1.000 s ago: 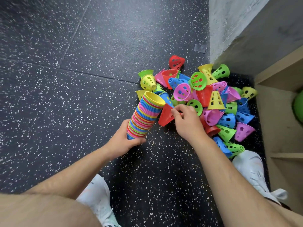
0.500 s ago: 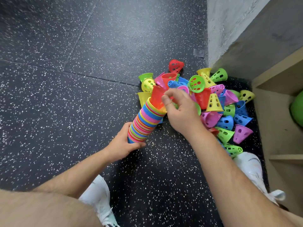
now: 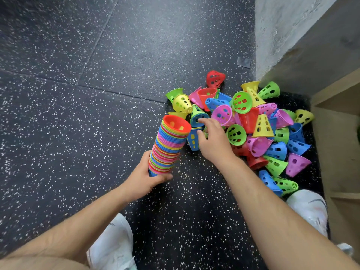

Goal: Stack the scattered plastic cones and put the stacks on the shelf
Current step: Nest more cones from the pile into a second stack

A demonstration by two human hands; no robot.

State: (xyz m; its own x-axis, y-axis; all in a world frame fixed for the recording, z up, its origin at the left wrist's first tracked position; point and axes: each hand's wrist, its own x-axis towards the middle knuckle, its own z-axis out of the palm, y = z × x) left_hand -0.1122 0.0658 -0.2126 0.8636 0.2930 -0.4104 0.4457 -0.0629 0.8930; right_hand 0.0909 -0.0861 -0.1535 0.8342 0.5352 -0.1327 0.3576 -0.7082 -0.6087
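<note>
In the head view, your left hand (image 3: 145, 180) is gripping the base of the stack (image 3: 167, 151), fingers curling round its lowest cones. The stack is leaning up and away from you, and its open red mouth (image 3: 176, 125) is facing the loose cones (image 3: 261, 125) that are lying heaped on the floor (image 3: 97, 133) beside the shelf (image 3: 335, 137). Your right hand (image 3: 213, 142) is hovering released, fingers spread, holding nothing. The blue cone (image 3: 192, 140) is sitting just right of the stack, between it and your right thumb, so your right hand is nearer. Whether the thumb is touching it is unclear. The next pick is probably calling for a short leftward carry to the mouth.
</note>
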